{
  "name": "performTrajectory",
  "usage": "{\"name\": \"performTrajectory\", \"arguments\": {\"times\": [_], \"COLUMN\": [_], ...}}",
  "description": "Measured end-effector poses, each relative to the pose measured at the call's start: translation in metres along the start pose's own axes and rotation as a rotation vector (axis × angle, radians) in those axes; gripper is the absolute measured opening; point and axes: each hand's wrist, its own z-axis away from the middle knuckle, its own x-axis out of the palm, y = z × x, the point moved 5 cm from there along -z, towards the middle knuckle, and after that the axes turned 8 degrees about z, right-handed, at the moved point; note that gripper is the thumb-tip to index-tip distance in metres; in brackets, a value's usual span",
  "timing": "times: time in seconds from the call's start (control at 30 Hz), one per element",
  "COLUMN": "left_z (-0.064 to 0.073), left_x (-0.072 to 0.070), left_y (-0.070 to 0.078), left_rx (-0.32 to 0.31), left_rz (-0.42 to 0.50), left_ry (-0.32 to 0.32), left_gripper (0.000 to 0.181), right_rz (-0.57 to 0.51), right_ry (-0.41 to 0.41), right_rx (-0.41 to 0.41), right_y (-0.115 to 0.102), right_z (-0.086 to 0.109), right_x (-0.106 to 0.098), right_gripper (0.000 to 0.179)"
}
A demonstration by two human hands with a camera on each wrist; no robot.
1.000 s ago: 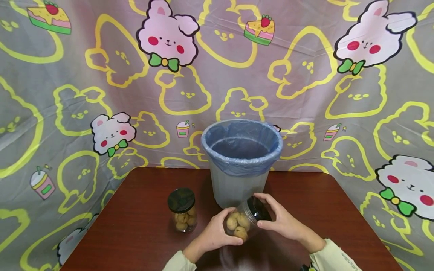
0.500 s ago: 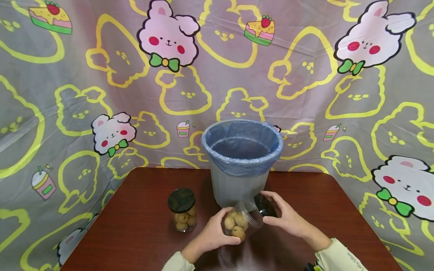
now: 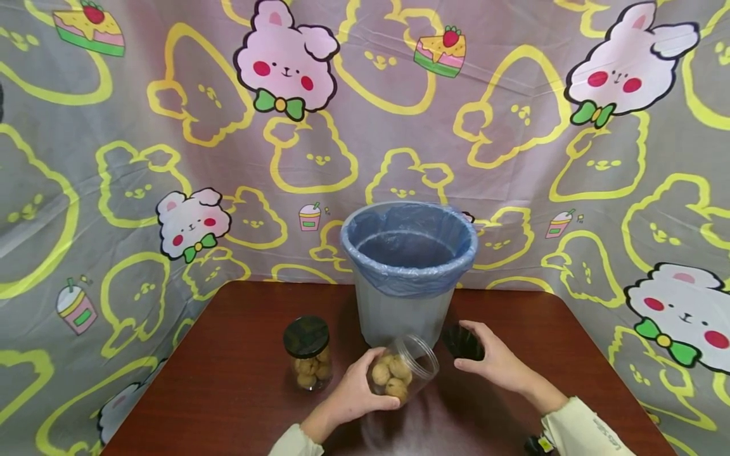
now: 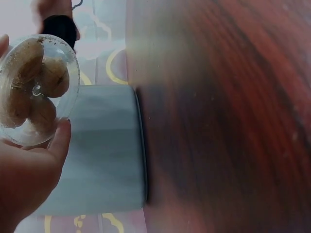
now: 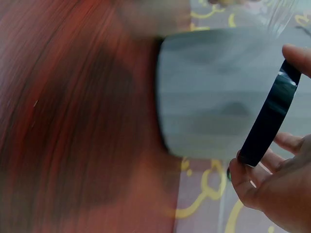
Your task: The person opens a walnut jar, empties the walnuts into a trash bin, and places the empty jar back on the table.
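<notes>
My left hand (image 3: 360, 394) grips a clear plastic jar (image 3: 415, 362) round its lower part. The jar tilts to the right with its mouth uncovered, and several walnuts (image 3: 393, 373) lie toward its bottom. Through the jar's base, the left wrist view shows the walnuts (image 4: 41, 82) close up. To the right, my right hand (image 3: 495, 361) holds a black screw lid (image 3: 463, 342) by its edge, apart from the jar. In the right wrist view the lid (image 5: 270, 116) is seen edge-on between thumb and fingers.
A second jar (image 3: 310, 367) of walnuts with a black lid stands upright at the left. Behind the hands is a grey bin (image 3: 399, 313) lined with a blue bag (image 3: 410, 272). Everything is over a dark red-brown table (image 3: 228, 354), with a patterned cloth (image 3: 319, 158) behind it.
The black lid has come off the held jar and moved right with my right hand. My left hand has shifted slightly left with the jar, leaving its mouth exposed.
</notes>
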Motion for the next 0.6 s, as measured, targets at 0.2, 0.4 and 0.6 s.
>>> {"name": "performTrajectory", "arguments": {"times": [0.2, 0.4, 0.6], "left_z": [0.001, 0.003, 0.004], "left_x": [-0.005, -0.008, -0.010], "left_y": [0.000, 0.002, 0.002], "left_rx": [-0.002, -0.006, -0.002], "left_rz": [-0.004, -0.017, -0.019], "left_ry": [0.016, 0.025, 0.032], "left_gripper": [0.082, 0.083, 0.083], "right_rz": [0.117, 0.204, 0.241], "right_ry": [0.015, 0.002, -0.027], "right_rx": [0.054, 0.076, 0.133], "right_y": [0.024, 0.045, 0.064], "right_z": [-0.002, -0.004, -0.003], "right_x": [0.002, 0.002, 0.002], "right_gripper": [0.081, 0.083, 0.085]}}
